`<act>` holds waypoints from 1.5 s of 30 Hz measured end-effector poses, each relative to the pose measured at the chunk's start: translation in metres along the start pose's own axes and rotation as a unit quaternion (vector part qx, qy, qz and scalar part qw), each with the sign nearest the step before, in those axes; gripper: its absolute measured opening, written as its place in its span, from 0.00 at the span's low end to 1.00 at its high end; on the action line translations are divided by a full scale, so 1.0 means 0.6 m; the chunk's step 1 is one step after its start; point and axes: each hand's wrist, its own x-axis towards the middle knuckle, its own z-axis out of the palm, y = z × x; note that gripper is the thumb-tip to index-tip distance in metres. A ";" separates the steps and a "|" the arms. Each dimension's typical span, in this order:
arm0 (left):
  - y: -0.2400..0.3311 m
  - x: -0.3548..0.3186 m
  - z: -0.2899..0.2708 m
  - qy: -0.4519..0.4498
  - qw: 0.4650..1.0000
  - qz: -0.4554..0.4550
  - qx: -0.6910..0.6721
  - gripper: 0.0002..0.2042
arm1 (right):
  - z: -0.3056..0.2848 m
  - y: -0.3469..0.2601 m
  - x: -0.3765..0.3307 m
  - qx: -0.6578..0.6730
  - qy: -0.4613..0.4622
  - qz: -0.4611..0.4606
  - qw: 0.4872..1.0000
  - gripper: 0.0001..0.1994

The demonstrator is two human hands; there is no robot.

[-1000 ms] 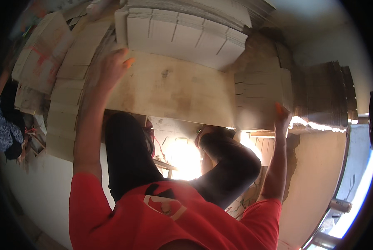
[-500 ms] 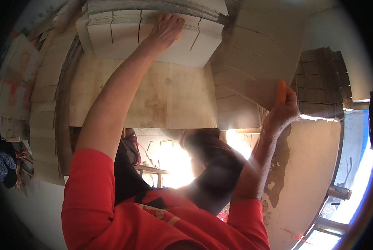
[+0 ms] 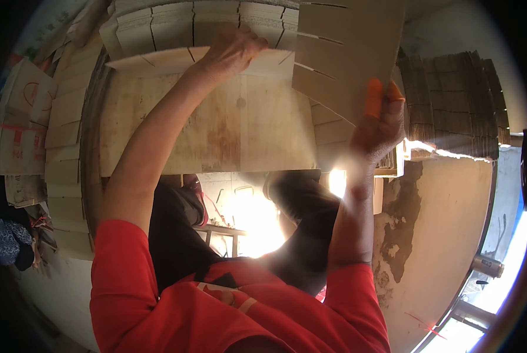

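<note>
Cardboard strip (image 3: 163,62), pale and slotted, stood tilted along the far edge of the tabletop (image 3: 175,129) on my feed, its upper edge pinched in the curled fingers of the left hand (image 3: 234,50). Behind it I saw a slotted stack (image 3: 175,26). The right hand (image 3: 384,126), wearing orange finger covers (image 3: 373,99), pinched a brown sheet (image 3: 349,53), raised near the tabletop's far right corner.
</note>
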 end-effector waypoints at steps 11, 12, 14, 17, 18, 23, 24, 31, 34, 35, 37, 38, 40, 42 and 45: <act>0.093 -0.006 -0.019 -0.008 0.998 0.008 -0.057 0.08 | 0.002 0.008 -0.022 -0.119 -0.040 -0.076 0.989 0.09; 0.100 -0.005 -0.023 -0.006 0.998 0.007 -0.064 0.08 | 0.001 0.006 -0.023 -0.122 -0.044 -0.077 0.989 0.10; 0.116 -0.003 -0.034 0.006 0.996 0.014 -0.085 0.08 | 0.001 0.005 -0.025 -0.130 -0.054 -0.079 0.987 0.10; 0.142 0.001 -0.047 0.006 0.994 0.014 -0.110 0.08 | 0.002 0.012 -0.031 -0.142 -0.068 -0.095 0.983 0.10; 0.152 0.003 -0.052 0.003 0.993 0.012 -0.116 0.08 | 0.005 0.022 -0.034 -0.143 -0.070 -0.108 0.981 0.09; 0.212 0.014 -0.082 -0.033 0.993 0.040 -0.103 0.09 | 0.010 0.040 -0.054 -0.151 -0.153 -0.062 0.975 0.08; 0.220 0.014 -0.090 -0.038 0.994 0.048 -0.088 0.09 | 0.011 0.037 -0.053 -0.143 -0.166 -0.021 0.975 0.08; 0.191 0.010 -0.137 -0.081 0.949 -0.121 -0.280 0.13 | -0.005 0.025 -0.068 -0.105 -0.125 -0.012 0.987 0.08; 0.106 0.050 -0.151 -0.116 0.975 -0.143 -0.123 0.21 | -0.003 0.016 -0.065 -0.091 -0.111 0.003 0.990 0.08; 0.074 0.059 -0.135 -0.118 0.982 -0.140 -0.037 0.21 | -0.001 0.015 -0.063 -0.088 -0.108 0.001 0.990 0.08; 0.020 0.066 -0.087 -0.116 0.985 -0.126 0.027 0.22 | 0.004 0.014 -0.062 -0.087 -0.113 0.006 0.990 0.08; 0.000 0.066 -0.061 -0.111 0.985 -0.118 0.056 0.22 | 0.003 0.011 -0.061 -0.091 -0.114 0.006 0.989 0.08; -0.039 0.041 -0.001 -0.039 0.985 -0.098 0.133 0.20 | 0.010 0.007 -0.063 -0.090 -0.123 0.006 0.988 0.08; -0.054 0.030 0.028 -0.018 0.982 -0.081 0.172 0.19 | 0.013 0.013 -0.064 -0.092 -0.124 0.000 0.988 0.08; -0.063 0.022 0.048 -0.046 0.981 -0.064 0.179 0.16 | 0.015 0.020 -0.062 -0.090 -0.121 -0.030 0.988 0.11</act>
